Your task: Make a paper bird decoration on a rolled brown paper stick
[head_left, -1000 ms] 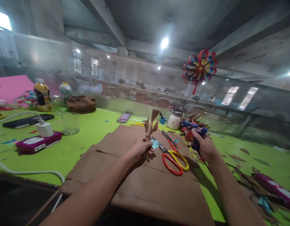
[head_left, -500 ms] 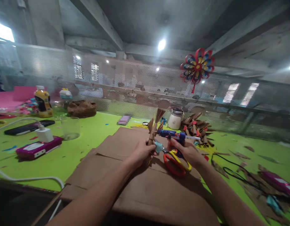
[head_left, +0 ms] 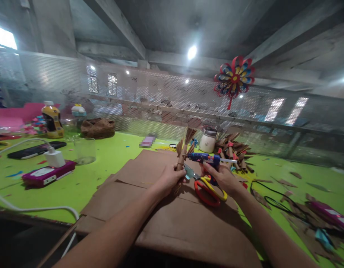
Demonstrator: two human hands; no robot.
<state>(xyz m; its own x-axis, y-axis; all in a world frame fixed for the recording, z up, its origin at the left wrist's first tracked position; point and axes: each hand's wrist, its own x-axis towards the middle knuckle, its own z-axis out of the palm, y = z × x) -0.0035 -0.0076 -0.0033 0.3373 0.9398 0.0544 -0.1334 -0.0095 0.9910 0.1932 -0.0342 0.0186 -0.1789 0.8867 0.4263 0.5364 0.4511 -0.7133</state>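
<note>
The left hand [head_left: 172, 179] is closed around a rolled brown paper piece [head_left: 182, 159] with fanned ends, which stands up tilted from the fingers. The right hand [head_left: 220, 178] is wrapped around a blue glue gun [head_left: 204, 158]; its nozzle is at the paper piece, though whether it touches is too small to tell. Beyond the right hand stands a pale jar [head_left: 207, 142] with a grey lid, its contents hidden; a pile of similar rolled pieces [head_left: 236, 153] lies just beside it. Well to the left of the left hand are a clear see-through cup [head_left: 86, 152] and a yellow bottle [head_left: 57, 126] with a dark label, its writing too small to read. Scissors [head_left: 207, 197] lie below and between the hands. A second ago the glue gun was well apart, to the right; half a second ago it was already here.
</note>
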